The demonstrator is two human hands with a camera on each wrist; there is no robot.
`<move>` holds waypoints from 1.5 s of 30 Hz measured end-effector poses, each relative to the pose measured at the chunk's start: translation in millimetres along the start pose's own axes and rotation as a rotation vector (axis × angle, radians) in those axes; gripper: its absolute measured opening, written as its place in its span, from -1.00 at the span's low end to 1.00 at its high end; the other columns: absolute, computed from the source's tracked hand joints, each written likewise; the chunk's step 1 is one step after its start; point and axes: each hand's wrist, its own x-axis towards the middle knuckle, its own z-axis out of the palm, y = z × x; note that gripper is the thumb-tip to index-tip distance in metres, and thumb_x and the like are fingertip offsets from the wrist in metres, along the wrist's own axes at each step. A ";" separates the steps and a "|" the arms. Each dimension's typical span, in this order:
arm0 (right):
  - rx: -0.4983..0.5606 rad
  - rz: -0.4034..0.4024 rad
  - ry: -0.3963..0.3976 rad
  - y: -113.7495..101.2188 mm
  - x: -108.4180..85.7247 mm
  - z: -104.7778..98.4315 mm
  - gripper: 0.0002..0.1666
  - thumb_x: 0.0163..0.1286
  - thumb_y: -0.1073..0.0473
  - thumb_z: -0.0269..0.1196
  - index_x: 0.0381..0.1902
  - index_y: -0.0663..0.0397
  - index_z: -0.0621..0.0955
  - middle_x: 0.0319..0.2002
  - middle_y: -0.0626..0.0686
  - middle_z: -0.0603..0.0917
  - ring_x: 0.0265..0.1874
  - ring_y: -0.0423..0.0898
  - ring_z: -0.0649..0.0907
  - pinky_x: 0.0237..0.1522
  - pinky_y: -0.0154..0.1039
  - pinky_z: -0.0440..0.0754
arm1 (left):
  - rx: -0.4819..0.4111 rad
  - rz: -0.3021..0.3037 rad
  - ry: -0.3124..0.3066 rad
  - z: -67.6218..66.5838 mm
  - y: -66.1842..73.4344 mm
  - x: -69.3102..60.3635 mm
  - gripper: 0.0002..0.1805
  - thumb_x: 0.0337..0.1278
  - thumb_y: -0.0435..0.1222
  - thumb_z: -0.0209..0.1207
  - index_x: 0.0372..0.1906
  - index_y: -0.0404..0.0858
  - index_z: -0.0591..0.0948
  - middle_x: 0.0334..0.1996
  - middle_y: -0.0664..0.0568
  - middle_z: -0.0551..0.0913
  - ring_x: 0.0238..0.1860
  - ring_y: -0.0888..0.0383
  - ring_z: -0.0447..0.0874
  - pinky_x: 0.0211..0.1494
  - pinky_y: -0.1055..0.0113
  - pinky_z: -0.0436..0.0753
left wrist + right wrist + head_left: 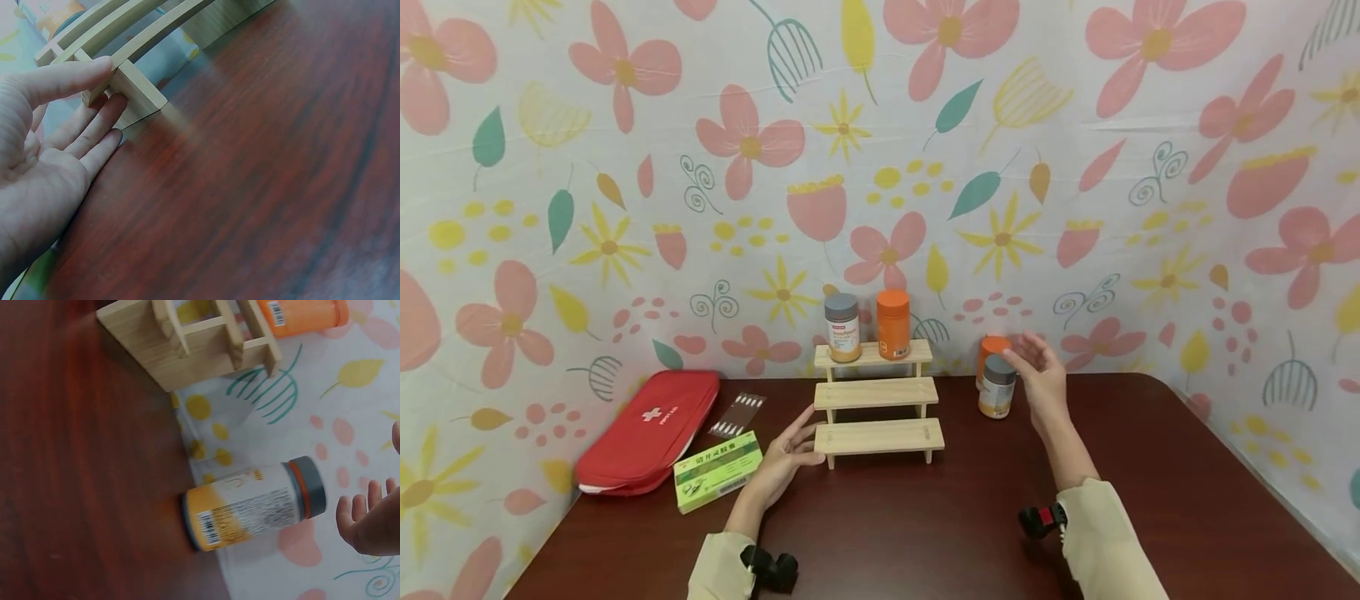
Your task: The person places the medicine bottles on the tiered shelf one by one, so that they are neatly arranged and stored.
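Note:
A three-step wooden stand (880, 437) holds a grey-lidded bottle (843, 329) and an orange bottle (893, 325) on its top step. My left hand (777, 467) grips the stand's left end; in the left wrist view, the thumb of that hand (47, 144) lies against the end of a wooden step (162, 28), with fingers beside the leg. To the right of the stand, my right hand (1042, 379) is raised, fingers loosely bent, beside another grey-lidded bottle (997, 388). The right wrist view has a gap between this bottle (250, 506) and the hand (375, 519).
Behind the right-hand grey-lidded bottle, a second orange bottle (992, 343) is partly hidden. On the left lie a red first-aid pouch (651, 433), a green-and-yellow box (718, 472) and a small clear packet of white items (737, 415). A patterned cloth (880, 208) hangs behind the brown table (910, 533).

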 end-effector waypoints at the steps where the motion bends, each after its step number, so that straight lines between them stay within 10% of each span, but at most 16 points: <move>1: -0.006 -0.007 0.010 2.6 1.0 0.1 -0.18 0.37 0.05 0.27 0.50 -0.02 0.21 0.42 0.03 0.33 0.42 -0.02 0.29 0.44 -0.13 0.26 | 0.002 0.003 -0.003 0.0 0.5 0.6 -0.03 0.10 -0.44 0.28 0.53 0.17 0.11 0.44 -0.14 0.30 0.26 -0.03 0.49 0.40 -0.01 0.35; 35: -0.034 -0.056 0.180 66.5 7.9 32.3 -0.06 0.26 0.23 0.36 0.50 0.11 0.16 0.43 0.27 0.23 0.38 0.22 0.29 0.36 0.09 0.27 | 0.003 0.026 -0.027 -2.7 -1.1 1.8 -0.03 0.09 -0.44 0.28 0.54 0.15 0.11 0.42 -0.16 0.32 0.21 0.04 0.52 0.35 0.09 0.41; 45: -0.096 -0.033 0.189 68.2 7.4 27.4 -0.13 0.30 0.13 0.34 0.49 0.01 0.21 0.41 0.23 0.28 0.31 0.17 0.37 -0.25 -0.41 0.41 | 0.005 0.033 -0.028 -2.7 -1.8 2.5 -0.04 0.10 -0.41 0.29 0.54 0.14 0.11 0.44 -0.17 0.31 0.20 0.07 0.54 0.34 0.10 0.42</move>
